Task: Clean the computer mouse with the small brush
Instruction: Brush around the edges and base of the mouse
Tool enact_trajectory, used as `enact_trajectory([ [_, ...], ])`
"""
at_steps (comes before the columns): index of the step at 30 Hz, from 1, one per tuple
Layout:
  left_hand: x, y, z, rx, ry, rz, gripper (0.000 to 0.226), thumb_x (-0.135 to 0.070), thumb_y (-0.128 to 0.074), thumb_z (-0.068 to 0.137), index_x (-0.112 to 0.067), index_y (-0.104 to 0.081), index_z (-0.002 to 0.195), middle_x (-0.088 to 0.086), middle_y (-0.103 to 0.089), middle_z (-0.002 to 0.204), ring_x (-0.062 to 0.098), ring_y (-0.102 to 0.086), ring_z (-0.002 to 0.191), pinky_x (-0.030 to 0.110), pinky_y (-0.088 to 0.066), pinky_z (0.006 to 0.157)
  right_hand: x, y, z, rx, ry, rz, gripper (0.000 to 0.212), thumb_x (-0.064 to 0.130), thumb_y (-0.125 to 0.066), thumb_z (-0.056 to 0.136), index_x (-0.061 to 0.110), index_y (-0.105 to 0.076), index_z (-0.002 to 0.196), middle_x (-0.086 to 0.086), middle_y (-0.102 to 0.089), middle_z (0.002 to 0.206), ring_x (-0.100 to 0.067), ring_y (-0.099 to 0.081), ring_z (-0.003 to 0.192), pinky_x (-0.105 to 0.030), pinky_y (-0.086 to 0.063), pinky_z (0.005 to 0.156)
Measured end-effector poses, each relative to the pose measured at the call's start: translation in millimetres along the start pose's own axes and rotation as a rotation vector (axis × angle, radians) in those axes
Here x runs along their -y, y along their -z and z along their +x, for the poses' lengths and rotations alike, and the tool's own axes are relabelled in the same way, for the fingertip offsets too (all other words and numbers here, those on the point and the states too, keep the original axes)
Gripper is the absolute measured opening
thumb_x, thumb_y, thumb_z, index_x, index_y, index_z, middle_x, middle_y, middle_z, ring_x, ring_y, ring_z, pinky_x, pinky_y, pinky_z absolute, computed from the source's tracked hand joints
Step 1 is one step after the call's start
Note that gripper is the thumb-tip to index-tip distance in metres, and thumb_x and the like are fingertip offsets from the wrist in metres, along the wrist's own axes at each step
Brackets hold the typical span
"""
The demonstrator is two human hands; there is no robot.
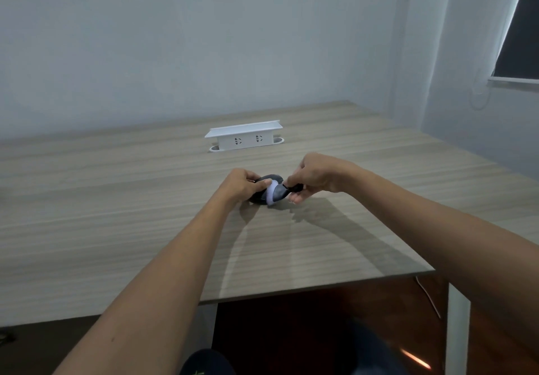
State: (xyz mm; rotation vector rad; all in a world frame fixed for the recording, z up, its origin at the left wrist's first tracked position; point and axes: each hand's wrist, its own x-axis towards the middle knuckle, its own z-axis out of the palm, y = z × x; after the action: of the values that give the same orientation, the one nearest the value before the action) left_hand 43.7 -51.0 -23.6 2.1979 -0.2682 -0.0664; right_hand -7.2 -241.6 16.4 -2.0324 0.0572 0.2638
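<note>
A dark computer mouse rests on the wooden table, near its middle. My left hand grips the mouse from its left side, thumb on top. My right hand pinches the black handle of a small brush. The brush has a grey head and pale bristles, and those bristles press against the right side of the mouse. Much of the mouse is hidden behind my fingers and the brush.
A white socket box stands on the table farther back. The table's near edge runs across below my forearms, with a white leg at the right. A wall lies behind and a window is at the right.
</note>
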Motion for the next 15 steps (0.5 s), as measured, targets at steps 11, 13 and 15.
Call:
enact_trajectory([
  [11, 6, -1, 1, -0.022, -0.007, -0.025, 0.037, -0.029, -0.076, 0.092, -0.001, -0.078, 0.115, 0.023, -0.077, 0.116, 0.025, -0.068, 0.094, 0.048, -0.055, 0.101, -14, 3, 6, 0.032, 0.005, -0.017, 0.020, 0.005, -0.065, 0.092, -0.014, -0.070, 0.092, -0.018, -0.074, 0.071, -0.025, -0.074, 0.065, -0.026, -0.062, 0.070],
  [13, 5, 0, 2, -0.023, -0.002, -0.028, 0.037, -0.030, -0.076, 0.092, -0.002, -0.078, 0.116, 0.021, -0.077, 0.116, 0.029, -0.072, 0.101, 0.048, -0.055, 0.103, -13, 4, 7, -0.012, 0.011, -0.022, 0.023, 0.004, -0.064, 0.092, -0.017, -0.069, 0.097, -0.019, -0.073, 0.072, -0.025, -0.073, 0.065, -0.030, -0.062, 0.076],
  [15, 4, 0, 1, -0.023, 0.002, -0.035, 0.038, -0.030, -0.076, 0.092, -0.002, -0.077, 0.117, 0.022, -0.077, 0.116, 0.028, -0.071, 0.097, 0.048, -0.055, 0.101, -12, 7, 10, -0.122, 0.024, -0.030, 0.023, 0.005, -0.067, 0.091, -0.018, -0.066, 0.094, -0.017, -0.071, 0.069, -0.025, -0.072, 0.065, -0.037, -0.061, 0.085],
])
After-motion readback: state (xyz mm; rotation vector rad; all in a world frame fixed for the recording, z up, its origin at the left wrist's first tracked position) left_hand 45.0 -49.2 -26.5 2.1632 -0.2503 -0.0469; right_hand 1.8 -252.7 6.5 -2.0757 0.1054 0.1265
